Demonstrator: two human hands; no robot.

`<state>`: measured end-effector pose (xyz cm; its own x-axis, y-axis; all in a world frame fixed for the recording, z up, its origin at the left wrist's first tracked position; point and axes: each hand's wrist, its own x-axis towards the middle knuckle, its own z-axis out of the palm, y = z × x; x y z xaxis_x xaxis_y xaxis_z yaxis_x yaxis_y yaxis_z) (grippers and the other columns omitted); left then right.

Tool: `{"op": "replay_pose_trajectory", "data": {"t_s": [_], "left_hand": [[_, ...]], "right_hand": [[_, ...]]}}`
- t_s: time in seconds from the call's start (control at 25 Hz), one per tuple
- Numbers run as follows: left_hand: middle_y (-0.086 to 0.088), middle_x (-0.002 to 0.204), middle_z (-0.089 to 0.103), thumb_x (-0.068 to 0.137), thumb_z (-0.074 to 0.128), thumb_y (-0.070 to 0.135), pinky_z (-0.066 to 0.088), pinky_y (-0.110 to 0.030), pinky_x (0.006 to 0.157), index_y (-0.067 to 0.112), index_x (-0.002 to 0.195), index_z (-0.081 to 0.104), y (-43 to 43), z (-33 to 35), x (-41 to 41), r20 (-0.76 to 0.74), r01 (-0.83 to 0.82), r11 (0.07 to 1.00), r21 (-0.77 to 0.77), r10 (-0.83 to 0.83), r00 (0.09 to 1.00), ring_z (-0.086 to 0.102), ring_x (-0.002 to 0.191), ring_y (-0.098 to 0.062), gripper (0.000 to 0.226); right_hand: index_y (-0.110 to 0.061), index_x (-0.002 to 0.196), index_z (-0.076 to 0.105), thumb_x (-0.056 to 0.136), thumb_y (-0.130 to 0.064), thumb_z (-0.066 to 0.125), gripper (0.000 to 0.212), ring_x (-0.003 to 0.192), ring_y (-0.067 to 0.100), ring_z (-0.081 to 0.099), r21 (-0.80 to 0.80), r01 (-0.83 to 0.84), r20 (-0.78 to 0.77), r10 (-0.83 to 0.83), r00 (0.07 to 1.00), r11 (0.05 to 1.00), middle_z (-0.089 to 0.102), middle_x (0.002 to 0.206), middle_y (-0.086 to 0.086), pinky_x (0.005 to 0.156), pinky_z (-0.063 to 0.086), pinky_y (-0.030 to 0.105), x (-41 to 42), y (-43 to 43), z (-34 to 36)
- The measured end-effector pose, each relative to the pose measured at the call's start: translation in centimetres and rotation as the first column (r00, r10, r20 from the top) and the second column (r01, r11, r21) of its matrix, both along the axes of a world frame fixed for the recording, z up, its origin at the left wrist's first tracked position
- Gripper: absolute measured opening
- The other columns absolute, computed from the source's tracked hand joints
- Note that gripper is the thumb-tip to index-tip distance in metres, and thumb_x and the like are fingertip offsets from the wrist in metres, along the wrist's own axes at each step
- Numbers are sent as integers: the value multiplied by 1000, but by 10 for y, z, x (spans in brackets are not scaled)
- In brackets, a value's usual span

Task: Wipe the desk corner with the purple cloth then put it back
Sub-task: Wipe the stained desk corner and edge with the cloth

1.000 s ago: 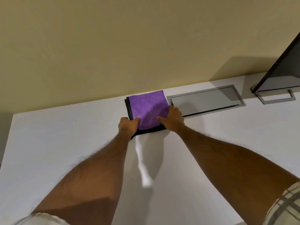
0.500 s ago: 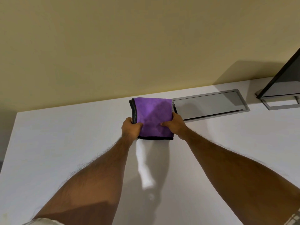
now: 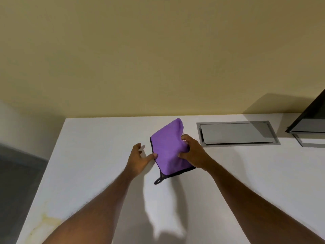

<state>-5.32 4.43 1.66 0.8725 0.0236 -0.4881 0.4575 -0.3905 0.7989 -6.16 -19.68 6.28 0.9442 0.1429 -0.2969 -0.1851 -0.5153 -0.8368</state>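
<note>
Above the white desk (image 3: 91, 173), near its back edge, a folded purple microfibre cloth with black trim (image 3: 168, 148) is gripped by the right hand (image 3: 192, 154). Left hand (image 3: 139, 160) slackened, thumb just touching the trim. Wiping not yet begun, judging by position; yellowish stain (image 3: 44, 221) noted at the near-left corner. Return pending.

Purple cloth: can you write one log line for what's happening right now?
phase: cloth pickup | right hand: gripping purple cloth | left hand: open, thumb at cloth edge | white desk: yellowish stain near left edge
</note>
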Motion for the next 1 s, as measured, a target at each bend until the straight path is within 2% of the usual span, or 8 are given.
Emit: {"op": "replay_pose_trajectory", "data": {"t_s": [0.12, 0.24, 0.36, 0.44, 0.56, 0.68, 0.84, 1.0], "left_hand": [[18, 143, 36, 57, 87, 53, 38, -33, 104, 25, 149, 27, 30, 39, -7, 164, 186, 981, 55, -193, 967, 42, 126, -7, 113], [17, 146, 40, 52, 92, 46, 39, -30, 99, 32, 148, 28, 61, 67, -23, 176, 283, 957, 67, -291, 941, 42, 128, -5, 116], [9, 133, 57, 54, 94, 33, 47, -25, 90, 32, 140, 41, 92, 76, -56, 175, 236, 972, 6, -233, 957, 53, 122, -10, 101], [6, 120, 67, 61, 91, 29, 54, -27, 85, 28, 127, 57, 110, 76, -87, 172, 170, 985, -26, -163, 971, 62, 110, -15, 74], [3, 105, 75, 75, 81, 33, 57, -37, 85, 22, 107, 70, 133, 72, -133, 204, 51, 997, -55, -39, 978, 69, 98, -17, 36], [6, 102, 75, 85, 70, 40, 57, -30, 79, 27, 105, 69, 150, 76, -176, 263, -111, 991, -78, 128, 956, 69, 95, -14, 24], [15, 103, 72, 92, 58, 42, 51, -14, 76, 30, 110, 66, 164, 75, -225, 339, -296, 955, -29, 288, 896, 66, 95, -3, 22], [4, 111, 69, 98, 49, 37, 51, -25, 81, 19, 120, 60, 179, 57, -267, 264, -510, 857, -75, 510, 819, 65, 99, -11, 31]], "right_hand": [[-14, 105, 56, 76, 2, 68, 35, 87, 24, 56, -60, -252, 79, 257, 963, 966, 58, 93, -1, 75, 45, 30, -6, 17, 28], [-11, 107, 62, 77, 2, 68, 34, 90, 20, 58, -102, -449, 113, 459, 881, 887, 64, 100, 2, 80, 46, 29, -11, 38, 50], [-17, 109, 64, 79, -7, 68, 32, 94, 15, 59, -190, -553, 145, 580, 802, 811, 65, 106, -1, 83, 47, 27, -21, 66, 62], [-21, 109, 64, 79, -11, 69, 32, 94, 12, 60, -195, -600, 140, 627, 766, 776, 66, 106, -5, 82, 49, 25, -30, 86, 66], [-30, 105, 64, 72, -16, 73, 36, 89, 7, 64, -105, -586, 124, 595, 794, 804, 69, 101, -9, 76, 53, 21, -42, 110, 68], [-27, 100, 68, 67, -17, 84, 38, 87, 10, 66, 47, -434, 85, 429, 899, 900, 71, 97, -4, 74, 55, 24, -54, 134, 58], [-15, 88, 71, 72, -18, 85, 22, 84, 23, 69, 87, -363, -48, 368, 929, 928, 73, 88, 5, 70, 54, 31, -83, 171, 33], [-16, 103, 65, 76, -16, 82, 32, 89, 19, 67, 237, -218, -68, 240, 968, 947, 70, 98, 4, 75, 56, 28, -120, 219, 19]]}}
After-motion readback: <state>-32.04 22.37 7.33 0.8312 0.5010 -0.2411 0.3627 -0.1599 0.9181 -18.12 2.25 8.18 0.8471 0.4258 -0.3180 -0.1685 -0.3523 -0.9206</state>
